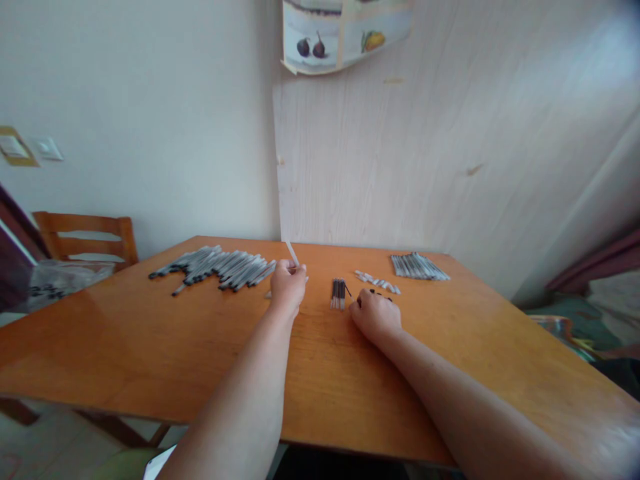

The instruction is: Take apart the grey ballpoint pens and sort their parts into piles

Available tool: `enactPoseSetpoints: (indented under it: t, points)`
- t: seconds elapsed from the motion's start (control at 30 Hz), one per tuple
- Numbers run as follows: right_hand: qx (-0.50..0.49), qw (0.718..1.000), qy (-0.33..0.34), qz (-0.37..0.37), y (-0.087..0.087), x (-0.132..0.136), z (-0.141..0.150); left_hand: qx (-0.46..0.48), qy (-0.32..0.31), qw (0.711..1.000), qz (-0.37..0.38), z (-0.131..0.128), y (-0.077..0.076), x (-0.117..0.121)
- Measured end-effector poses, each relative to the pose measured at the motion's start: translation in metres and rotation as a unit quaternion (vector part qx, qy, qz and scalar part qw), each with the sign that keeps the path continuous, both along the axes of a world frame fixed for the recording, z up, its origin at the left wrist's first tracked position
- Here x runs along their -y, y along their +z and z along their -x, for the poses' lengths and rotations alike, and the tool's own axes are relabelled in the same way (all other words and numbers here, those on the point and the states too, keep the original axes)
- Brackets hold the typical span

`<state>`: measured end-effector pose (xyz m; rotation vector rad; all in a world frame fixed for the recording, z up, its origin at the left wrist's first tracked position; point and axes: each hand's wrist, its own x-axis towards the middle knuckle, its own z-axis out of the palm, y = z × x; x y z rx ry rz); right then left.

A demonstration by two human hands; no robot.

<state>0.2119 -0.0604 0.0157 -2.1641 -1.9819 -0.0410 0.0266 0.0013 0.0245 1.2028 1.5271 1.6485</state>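
Observation:
My left hand [289,287] is raised over the middle of the table, fingers pinched round a translucent pen barrel [292,253] that points up and away. A pale piece shows just below this hand, too blurred to name. My right hand [375,315] rests on the tabletop with its fingers curled. Something small and dark shows at its fingertips, mostly hidden. Small black pieces [383,295] lie just beyond its knuckles. Between the hands sits a short row of dark ink refills [338,293]. Small whitish pieces [377,281] are scattered behind the right hand.
A broad pile of clear pen barrels with black ends [215,267] covers the table's left rear. Pens in a neat row [419,265] lie at the right rear. The wooden table [200,360] meets the wall; a chair [90,233] stands beyond its left edge.

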Motion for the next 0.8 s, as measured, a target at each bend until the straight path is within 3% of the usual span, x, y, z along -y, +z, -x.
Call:
enactPoseSetpoints:
  t: [0.17,0.3,0.57,0.8]
  points:
    - [0.007,1.000,0.007,0.005,0.000,0.002,0.001,0.014,-0.007,1.000,-0.002,0.000,0.022,0.010]
    - [0.004,1.000,0.029,0.001,-0.003,0.003,-0.001,-0.069,-0.017,0.997,-0.005,0.014,0.030,0.009]
    - [-0.011,1.000,0.026,-0.013,-0.007,0.002,-0.002,-0.301,-0.005,0.954,0.003,0.074,0.007,-0.004]
    - [0.005,0.998,0.064,-0.006,-0.011,0.002,-0.001,-0.369,-0.034,0.927,0.064,0.088,-0.009,0.002]
